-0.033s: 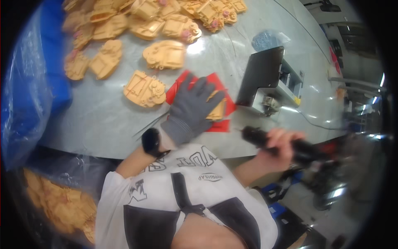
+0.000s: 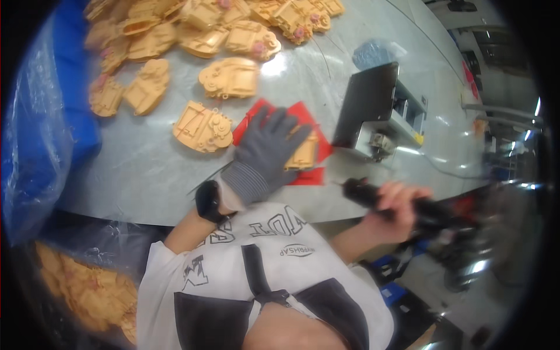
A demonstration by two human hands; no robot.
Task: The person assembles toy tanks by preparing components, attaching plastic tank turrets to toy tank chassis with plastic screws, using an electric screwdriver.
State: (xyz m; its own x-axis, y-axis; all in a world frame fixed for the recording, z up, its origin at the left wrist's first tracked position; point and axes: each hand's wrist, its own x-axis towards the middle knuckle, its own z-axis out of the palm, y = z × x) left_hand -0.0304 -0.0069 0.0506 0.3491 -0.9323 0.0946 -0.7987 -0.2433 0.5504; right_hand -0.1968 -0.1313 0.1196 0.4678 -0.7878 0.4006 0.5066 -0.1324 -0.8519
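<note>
My left hand [image 2: 265,149], in a grey knit glove, lies with its fingers stretched out over a yellow-orange plastic housing [image 2: 304,153]. The palm and fingers hide much of that housing, which rests on a red fixture [image 2: 315,177] on the table. In my bare right hand [image 2: 396,211] is a black power screwdriver [image 2: 363,192], its fingers wrapped round the body. The tip points left, toward the fixture, and is apart from the housing. Two more yellow housings, one nearer [image 2: 202,127] and one farther [image 2: 230,77], lie left of and beyond the fixture.
A heap of yellow housings [image 2: 198,26] covers the far left of the table [image 2: 134,181]. Right of the fixture stands a metal device with a dark panel [image 2: 367,105]. Blue plastic sheeting [image 2: 52,116] hangs at the left. More housings [image 2: 87,291] fill a bag below.
My left hand has shifted very slightly left, baring a little more of the housing. The screwdriver stays almost where it was in my right hand.
</note>
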